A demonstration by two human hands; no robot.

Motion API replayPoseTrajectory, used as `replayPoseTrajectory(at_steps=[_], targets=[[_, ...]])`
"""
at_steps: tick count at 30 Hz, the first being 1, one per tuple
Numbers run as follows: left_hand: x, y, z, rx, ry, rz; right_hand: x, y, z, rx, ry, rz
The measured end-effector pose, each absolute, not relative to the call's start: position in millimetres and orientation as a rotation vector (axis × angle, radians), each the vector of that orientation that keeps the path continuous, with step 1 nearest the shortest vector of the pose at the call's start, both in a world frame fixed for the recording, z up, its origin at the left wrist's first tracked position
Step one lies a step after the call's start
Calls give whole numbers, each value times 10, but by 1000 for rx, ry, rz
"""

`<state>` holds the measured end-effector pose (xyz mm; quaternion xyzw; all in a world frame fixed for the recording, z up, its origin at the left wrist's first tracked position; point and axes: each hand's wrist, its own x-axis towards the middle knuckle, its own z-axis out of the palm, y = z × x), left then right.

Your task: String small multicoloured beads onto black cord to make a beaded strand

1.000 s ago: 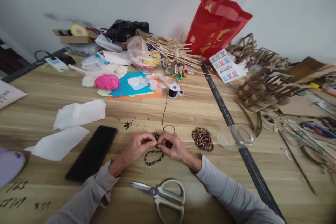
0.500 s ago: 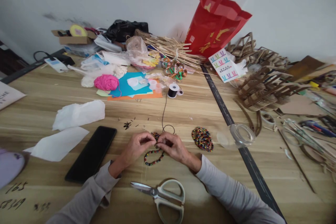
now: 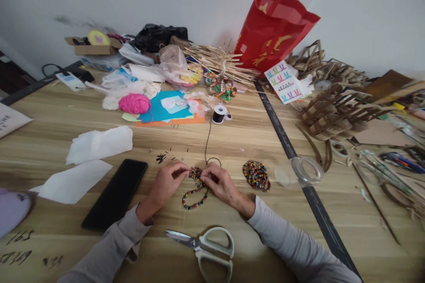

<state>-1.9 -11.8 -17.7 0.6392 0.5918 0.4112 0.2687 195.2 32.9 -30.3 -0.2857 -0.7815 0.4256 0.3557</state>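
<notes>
With the fingers of our left hand [image 3: 166, 182] and right hand [image 3: 219, 183] pressed together, on what we cannot tell, we judge the beaded string [image 3: 190, 207] between them on the table [image 3: 166, 137] light, limp, slippery, best pinched by single beads.

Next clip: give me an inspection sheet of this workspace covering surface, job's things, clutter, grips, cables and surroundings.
Surface: wood-grain table, dark strip at right, handwriting lower left.
Job's things: bead cluster between the grips, bead strand below it, bead pile to the right; black cord from spool; scissors nearest the camera.
Clutter: phone and white papers left; pink yarn, sticks behind; baskets right.
Grips: left grip and right grip flank the bead cluster, thumbs near fingertips; anything pinched is too small to tell.
Cables: dark cable by the pale device, far left.
Surroundings: pale wall behind, red bag before it; other people: nothing seen.
</notes>
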Motion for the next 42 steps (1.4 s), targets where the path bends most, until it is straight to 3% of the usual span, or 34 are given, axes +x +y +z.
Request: replayPoseTrajectory(at_steps=[11,22,42], targets=[[-13,-135,-183,1995,1656,861,1948,324,-310,-786,-2003,1153],[17,-150,-154,2045,1669,770,1939,337,-383,-870,-1765,1458],[11,-157,-191,2087,1641,814,1927,333,-347,-880,-1735,1504]])
